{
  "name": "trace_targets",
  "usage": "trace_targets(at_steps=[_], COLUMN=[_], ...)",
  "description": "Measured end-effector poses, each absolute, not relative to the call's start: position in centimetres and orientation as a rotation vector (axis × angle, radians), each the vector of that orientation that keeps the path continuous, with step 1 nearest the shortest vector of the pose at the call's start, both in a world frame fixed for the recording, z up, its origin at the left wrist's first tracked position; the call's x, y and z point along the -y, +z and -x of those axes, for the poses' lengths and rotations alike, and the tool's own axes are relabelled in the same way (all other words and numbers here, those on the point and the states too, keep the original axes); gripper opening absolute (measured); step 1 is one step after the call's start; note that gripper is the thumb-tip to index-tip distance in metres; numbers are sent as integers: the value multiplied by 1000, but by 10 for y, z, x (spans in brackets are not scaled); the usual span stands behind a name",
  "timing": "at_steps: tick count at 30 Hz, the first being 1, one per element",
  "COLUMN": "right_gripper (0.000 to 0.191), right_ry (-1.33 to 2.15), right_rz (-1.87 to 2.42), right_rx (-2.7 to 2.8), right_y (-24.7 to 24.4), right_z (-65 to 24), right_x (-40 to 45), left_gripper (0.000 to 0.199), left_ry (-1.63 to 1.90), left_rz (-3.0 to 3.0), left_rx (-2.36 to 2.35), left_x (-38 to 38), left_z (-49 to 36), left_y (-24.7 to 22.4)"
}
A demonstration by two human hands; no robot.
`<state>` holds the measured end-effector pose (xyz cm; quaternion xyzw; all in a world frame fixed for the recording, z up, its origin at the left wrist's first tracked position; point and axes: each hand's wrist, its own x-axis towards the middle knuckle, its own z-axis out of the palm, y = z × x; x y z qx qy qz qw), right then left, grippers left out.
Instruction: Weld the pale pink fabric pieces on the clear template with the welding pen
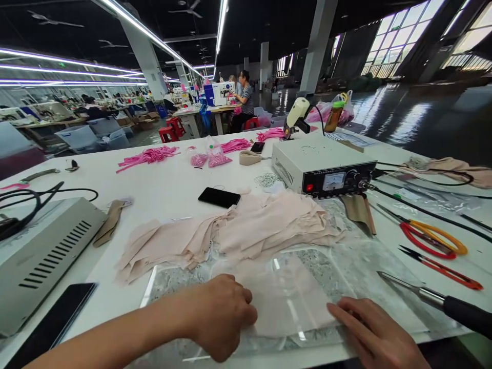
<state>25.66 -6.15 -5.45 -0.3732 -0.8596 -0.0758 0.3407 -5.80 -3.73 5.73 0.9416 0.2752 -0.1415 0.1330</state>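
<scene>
We see our left hand at about 7 o'clock in the view, fingers curled and pressed together on the left edge of a pale pink fabric piece; whether it pinches the cloth we cannot tell. Our right hand lies at 5 o'clock, fingers extended and spread flat, fingertips touching the right edge of the same piece. The fabric piece rests on a clear glass plate on the white table. Just beyond, at 12 o'clock from the hands, sits a heap of pink fabric pieces, with a black phone behind it. At 1 o'clock stands a white control box; at 3 o'clock lie orange-handled scissors and a black-handled cutting tool.
</scene>
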Motion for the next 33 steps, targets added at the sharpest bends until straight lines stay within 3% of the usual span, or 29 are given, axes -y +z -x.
trace_targets(at_steps=[4, 9, 21, 28, 33], right_gripper=[31, 25, 15, 32, 29], right_ry=[-160, -235, -279, -40, -77], right_rz=[1069, 1224, 1334, 1282, 1289], right_rx=[2190, 2053, 1807, 2026, 1995], right_y=[-58, -58, -57, -44, -57], right_z=[-274, -303, -301, -289, -296], right_x=[67, 72, 70, 53, 40], left_gripper=[11, 21, 21, 23, 23], left_ry=[-154, 212, 225, 190, 149], left_rz=[-2906, -3074, -3059, -3035, -3009], left_rx=[-709, -216, -250, -267, -288], left_x=[24, 5, 3, 8, 11], left_z=[25, -15, 9, 24, 30], left_y=[50, 13, 15, 18, 25])
